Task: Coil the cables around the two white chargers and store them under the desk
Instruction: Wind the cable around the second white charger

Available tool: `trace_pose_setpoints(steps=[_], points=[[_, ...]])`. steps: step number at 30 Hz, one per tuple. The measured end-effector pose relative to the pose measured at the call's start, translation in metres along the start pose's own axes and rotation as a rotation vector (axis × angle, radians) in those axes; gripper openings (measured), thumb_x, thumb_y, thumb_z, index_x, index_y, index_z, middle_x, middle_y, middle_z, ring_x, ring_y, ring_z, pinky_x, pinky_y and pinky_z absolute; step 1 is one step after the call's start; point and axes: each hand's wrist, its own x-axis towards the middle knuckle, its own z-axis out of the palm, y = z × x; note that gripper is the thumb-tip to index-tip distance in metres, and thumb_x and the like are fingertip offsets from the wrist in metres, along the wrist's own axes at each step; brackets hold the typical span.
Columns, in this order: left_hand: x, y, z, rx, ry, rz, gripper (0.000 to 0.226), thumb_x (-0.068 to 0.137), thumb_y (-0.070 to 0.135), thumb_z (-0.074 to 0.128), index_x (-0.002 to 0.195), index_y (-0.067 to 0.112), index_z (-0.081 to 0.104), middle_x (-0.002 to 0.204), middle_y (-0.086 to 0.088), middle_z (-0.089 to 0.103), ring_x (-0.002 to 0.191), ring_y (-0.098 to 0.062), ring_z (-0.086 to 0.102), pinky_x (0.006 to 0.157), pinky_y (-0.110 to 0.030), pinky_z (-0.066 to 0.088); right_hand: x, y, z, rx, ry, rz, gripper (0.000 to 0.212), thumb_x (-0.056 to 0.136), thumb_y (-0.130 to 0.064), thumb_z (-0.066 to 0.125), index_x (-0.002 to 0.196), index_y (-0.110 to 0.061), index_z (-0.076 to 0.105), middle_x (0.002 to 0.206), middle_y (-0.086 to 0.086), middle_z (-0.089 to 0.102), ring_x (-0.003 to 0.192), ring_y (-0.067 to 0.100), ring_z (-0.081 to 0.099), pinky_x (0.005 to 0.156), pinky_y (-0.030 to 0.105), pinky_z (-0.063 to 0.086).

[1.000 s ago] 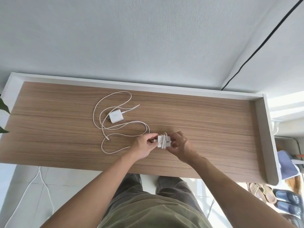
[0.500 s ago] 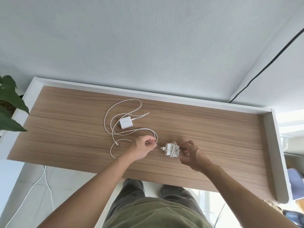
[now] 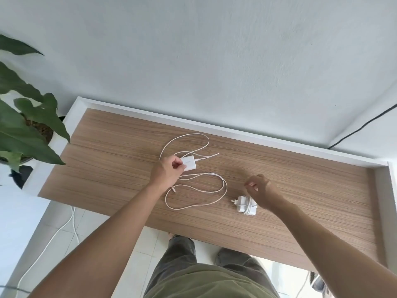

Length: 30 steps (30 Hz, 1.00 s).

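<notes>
The left hand (image 3: 166,172) pinches the loose charger (image 3: 189,163), light and rigid. Its cable (image 3: 204,190) looks limp, best gathered near the block. The right hand (image 3: 261,193), fingers loosely curled, holds nothing.

Counter (image 3: 279,222): brown streaked woodgrain, white rim. Both chargers (image 3: 190,163) (image 3: 245,206) and the loose cable (image 3: 206,190) white. Plant (image 3: 25,130) leaves dark green. Wall (image 3: 193,61) pale grey.

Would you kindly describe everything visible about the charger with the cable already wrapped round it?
The wrapped charger is a small white block, plastic by its look, lying on the wooden desk near the front edge. White cable is coiled round its middle, and plug pins stick out to the left. The right hand hovers just above; contact is unclear.
</notes>
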Motion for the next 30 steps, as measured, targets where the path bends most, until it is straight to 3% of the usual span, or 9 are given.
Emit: trace_pose_setpoints(steps=[3, 7, 12, 17, 21, 26, 30], points=[[0.008, -0.006, -0.005, 0.102, 0.011, 0.112, 0.013, 0.088, 0.031, 0.077, 0.098, 0.024, 0.073, 0.095, 0.008, 0.07, 0.086, -0.018, 0.069, 0.074, -0.034, 0.055, 0.017, -0.021, 0.005, 0.005, -0.007, -0.013, 0.017, 0.099, -0.02, 0.061, 0.107, -0.012, 0.073, 0.103, 0.005, 0.064, 0.09, 0.022, 0.067, 0.074, 0.028, 0.051], [0.014, -0.003, -0.001, 0.306, -0.072, 0.323, 0.035, 0.088, 0.033, 0.076, 0.12, 0.021, 0.07, 0.115, 0.003, 0.063, 0.101, -0.027, 0.065, 0.077, -0.038, 0.052, 0.036, -0.049, 0.016, 0.003, -0.036, -0.017, 0.018, 0.096, -0.019, 0.06, 0.107, -0.014, 0.074, 0.098, 0.001, 0.062, 0.087, 0.019, 0.063, 0.076, 0.029, 0.047], [0.025, 0.004, 0.006, 0.418, -0.152, 0.326, 0.06, 0.087, 0.041, 0.076, 0.141, 0.026, 0.053, 0.135, 0.0, 0.051, 0.127, -0.026, 0.051, 0.098, -0.04, 0.045, 0.048, -0.069, 0.027, -0.008, -0.06, 0.008, 0.019, 0.095, -0.019, 0.06, 0.107, -0.014, 0.074, 0.096, 0.0, 0.064, 0.09, 0.018, 0.063, 0.082, 0.027, 0.046], [0.036, 0.001, 0.015, 0.479, -0.17, 0.311, 0.069, 0.087, 0.045, 0.076, 0.146, 0.023, 0.048, 0.135, -0.005, 0.05, 0.125, -0.028, 0.053, 0.104, -0.041, 0.043, 0.051, -0.075, 0.027, -0.012, -0.073, 0.04, 0.019, 0.095, -0.019, 0.059, 0.107, -0.017, 0.073, 0.096, -0.003, 0.062, 0.093, 0.018, 0.064, 0.08, 0.025, 0.041], [0.036, 0.0, 0.02, 0.392, -0.169, 0.3, 0.061, 0.088, 0.038, 0.074, 0.142, 0.02, 0.052, 0.127, -0.005, 0.05, 0.122, -0.027, 0.052, 0.102, -0.04, 0.043, 0.054, -0.077, 0.026, 0.092, -0.061, 0.094, 0.018, 0.094, -0.019, 0.06, 0.108, -0.015, 0.071, 0.1, -0.002, 0.07, 0.1, 0.018, 0.067, 0.087, 0.029, 0.05], [0.03, 0.005, 0.01, 0.075, -0.228, 0.309, 0.055, 0.085, 0.041, 0.076, 0.132, 0.018, 0.057, 0.117, 0.008, 0.051, 0.105, -0.014, 0.054, 0.092, -0.031, 0.046, 0.063, -0.085, 0.021, 0.334, 0.021, 0.205, 0.028, 0.097, -0.017, 0.062, 0.123, -0.008, 0.062, 0.102, -0.002, 0.064, 0.098, 0.02, 0.065, 0.081, 0.022, 0.043], [0.023, 0.024, -0.02, -0.082, -0.335, 0.241, 0.044, 0.085, 0.046, 0.069, 0.124, 0.027, 0.067, 0.107, 0.008, 0.07, 0.093, -0.012, 0.066, 0.084, -0.032, 0.055, 0.066, -0.086, 0.006, 0.422, 0.06, 0.236, 0.035, 0.098, -0.02, 0.062, 0.131, -0.011, 0.056, 0.106, 0.002, 0.063, 0.074, 0.017, 0.058, 0.059, 0.025, 0.045]])
